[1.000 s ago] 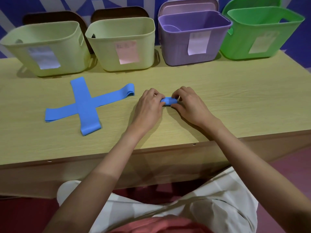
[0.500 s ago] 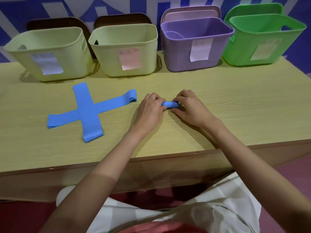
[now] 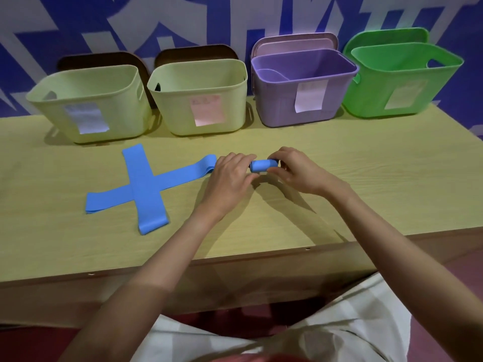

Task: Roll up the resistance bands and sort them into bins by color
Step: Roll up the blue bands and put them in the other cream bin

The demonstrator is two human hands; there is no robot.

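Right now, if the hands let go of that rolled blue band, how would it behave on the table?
The rolled blue band is a cylinder, so it may roll. Only the left hand and right hand pinch it closed, so it probably unwinds. It looks light and soft.

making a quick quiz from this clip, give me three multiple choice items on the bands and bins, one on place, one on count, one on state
1. Where is the rolled blue band?
A. in the purple bin
B. between both hands, at the table
C. on the floor

2. How many bins stand along the back of the table?
A. two
B. four
C. six

3. How do the two flat blue bands lie?
A. crossed, one over the other
B. rolled side by side
C. hanging from a bin

Answers:
1 B, the left hand and right hand pinch its ends.
2 B, two pale yellow-green, one purple, one green.
3 A, they form an X left of the hands.
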